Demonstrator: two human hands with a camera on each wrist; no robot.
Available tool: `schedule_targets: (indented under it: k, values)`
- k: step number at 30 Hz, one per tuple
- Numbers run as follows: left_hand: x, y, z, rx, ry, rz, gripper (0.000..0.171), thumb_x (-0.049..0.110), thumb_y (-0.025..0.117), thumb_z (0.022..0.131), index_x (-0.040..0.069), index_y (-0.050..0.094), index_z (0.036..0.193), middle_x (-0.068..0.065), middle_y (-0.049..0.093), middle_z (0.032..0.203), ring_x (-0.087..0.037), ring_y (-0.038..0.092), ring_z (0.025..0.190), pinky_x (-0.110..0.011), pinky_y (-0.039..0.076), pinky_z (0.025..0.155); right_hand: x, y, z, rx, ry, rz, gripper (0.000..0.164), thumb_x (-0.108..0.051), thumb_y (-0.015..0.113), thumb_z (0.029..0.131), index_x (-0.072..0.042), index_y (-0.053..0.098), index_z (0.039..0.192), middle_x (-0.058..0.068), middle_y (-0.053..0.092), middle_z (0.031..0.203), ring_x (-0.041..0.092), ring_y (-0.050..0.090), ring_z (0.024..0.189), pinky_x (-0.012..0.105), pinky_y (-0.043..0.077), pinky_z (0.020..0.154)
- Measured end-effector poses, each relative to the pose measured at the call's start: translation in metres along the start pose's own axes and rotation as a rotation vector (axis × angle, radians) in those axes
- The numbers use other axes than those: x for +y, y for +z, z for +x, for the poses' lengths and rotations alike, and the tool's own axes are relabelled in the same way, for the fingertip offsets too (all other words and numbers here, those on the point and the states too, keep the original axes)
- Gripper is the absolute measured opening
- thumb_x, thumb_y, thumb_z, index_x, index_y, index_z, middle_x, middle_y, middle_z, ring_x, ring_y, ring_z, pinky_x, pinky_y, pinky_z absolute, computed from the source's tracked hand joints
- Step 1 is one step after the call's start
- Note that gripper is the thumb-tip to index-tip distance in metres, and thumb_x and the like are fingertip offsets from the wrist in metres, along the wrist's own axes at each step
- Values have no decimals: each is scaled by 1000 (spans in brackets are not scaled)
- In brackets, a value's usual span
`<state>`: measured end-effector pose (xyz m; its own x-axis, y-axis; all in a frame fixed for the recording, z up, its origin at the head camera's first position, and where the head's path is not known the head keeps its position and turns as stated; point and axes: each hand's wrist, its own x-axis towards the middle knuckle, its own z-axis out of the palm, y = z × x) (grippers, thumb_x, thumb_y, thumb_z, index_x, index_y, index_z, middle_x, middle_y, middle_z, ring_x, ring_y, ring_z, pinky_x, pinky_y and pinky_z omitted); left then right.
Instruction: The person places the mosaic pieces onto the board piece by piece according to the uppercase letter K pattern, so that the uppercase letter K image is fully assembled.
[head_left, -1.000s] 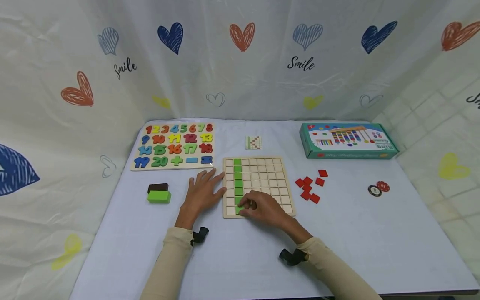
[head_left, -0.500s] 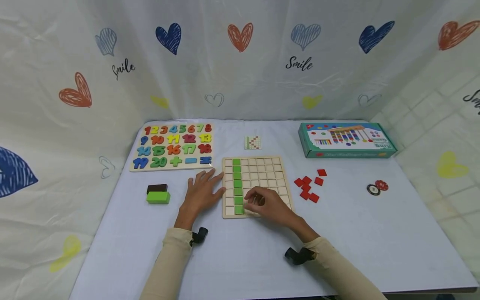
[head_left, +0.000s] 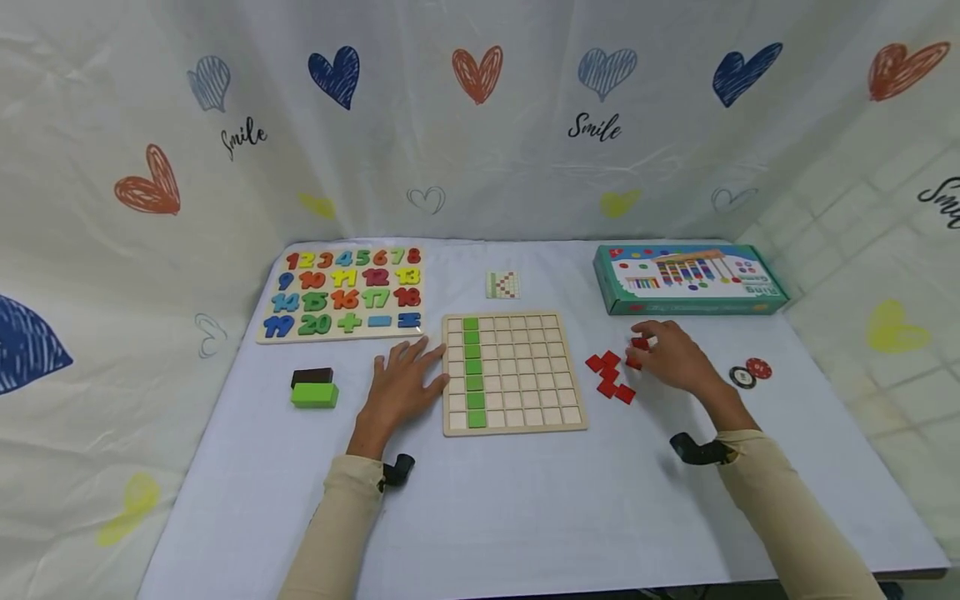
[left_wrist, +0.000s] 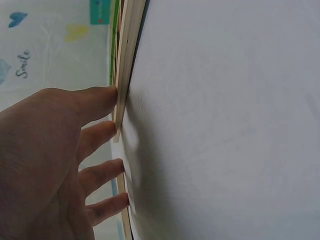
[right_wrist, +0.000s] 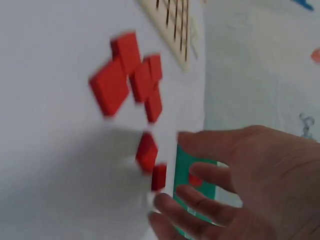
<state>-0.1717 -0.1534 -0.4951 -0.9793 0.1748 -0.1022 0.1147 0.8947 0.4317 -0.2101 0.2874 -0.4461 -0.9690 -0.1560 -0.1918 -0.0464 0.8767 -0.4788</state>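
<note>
Thin red square tiles point(right_wrist: 109, 90) lie near the right hand point(head_left: 672, 355), its fingers spread like those of the left hand point(head_left: 401, 385).

I can see a narrow lane of table point(head_left: 555, 508) between the grid board point(head_left: 525, 375) and red tiles point(head_left: 610, 376), a wider one along the board's near edge. The green box point(head_left: 690, 285) stands beyond the right hand point(head_left: 671, 357); the left hand point(head_left: 401, 387) blocks the board's left side.

We note the right hand point(head_left: 675, 358) has left the green tiles point(head_left: 474, 367) on the board point(head_left: 532, 364), reaching now to the red tiles point(head_left: 610, 376).
</note>
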Motion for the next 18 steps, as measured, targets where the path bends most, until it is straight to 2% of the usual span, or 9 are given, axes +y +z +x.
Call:
schedule_targets:
  k: [3, 6, 11, 18]
  values:
    - [-1, 0, 0, 0, 0, -2, 60, 42, 66, 104, 26, 50, 160, -10, 36, 172, -39, 25, 159, -76, 15, 123, 17, -8, 4, -91, 0, -75, 67, -26, 73, 100, 5, 47, 154, 37, 43, 146, 55, 45, 131, 69, 51, 100]
    - [-1, 0, 0, -4, -2, -2, 61, 42, 66, 104, 25, 50, 160, -10, 36, 172, -39, 25, 159, -76, 15, 123, 24, -10, 7, -133, -14, -85, 68, -23, 77, 97, 7, 50, 151, 37, 43, 145, 55, 42, 133, 71, 47, 104]
    - [-1, 0, 0, -2, -10, 5, 61, 43, 66, 104, 26, 50, 160, -9, 36, 172, -38, 25, 159, -75, 15, 123, 25, -8, 13, -100, -38, -46, 59, -20, 78, 96, 8, 57, 143, 32, 54, 135, 48, 49, 124, 66, 50, 102]
    - [-2, 1, 2, -16, -19, 3, 61, 45, 65, 104, 28, 49, 161, -7, 34, 173, -37, 23, 160, -75, 14, 124, 25, -10, 18, -104, -47, -12, 52, -22, 77, 98, 6, 61, 138, 30, 56, 133, 46, 50, 122, 61, 53, 97]
